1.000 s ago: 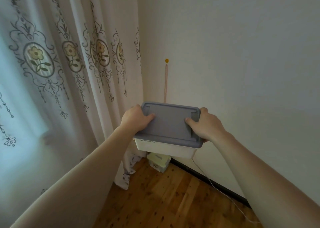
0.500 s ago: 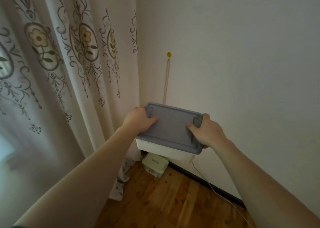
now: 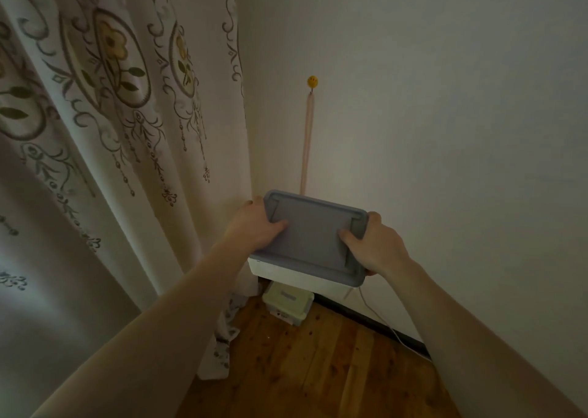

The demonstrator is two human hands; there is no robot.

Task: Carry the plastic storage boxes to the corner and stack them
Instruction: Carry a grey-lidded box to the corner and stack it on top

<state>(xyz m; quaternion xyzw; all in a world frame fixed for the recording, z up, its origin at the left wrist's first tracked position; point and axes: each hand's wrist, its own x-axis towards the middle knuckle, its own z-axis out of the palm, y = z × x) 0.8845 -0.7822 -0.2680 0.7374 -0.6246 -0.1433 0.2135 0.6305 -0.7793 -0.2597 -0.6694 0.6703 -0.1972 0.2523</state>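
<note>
A wooden floor (image 3: 318, 363) is meeting a white wall (image 3: 445, 131) and a patterned curtain (image 3: 111, 115) in the corner. A small box (image 3: 288, 303) is sitting there. Above it, the left hand (image 3: 254, 227) and right hand (image 3: 374, 246) are clamping a grey-lidded box (image 3: 313, 234) by its ends, in the air.

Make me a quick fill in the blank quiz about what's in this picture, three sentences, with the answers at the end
1. Both hands, the left hand and the right hand, hold a white box with a ____ lid.
2. A smaller pale box sits on the ____ floor in the corner.
3. A pink cord hangs from a ____ hook on the wall.

Answers: grey; wooden; yellow
</note>
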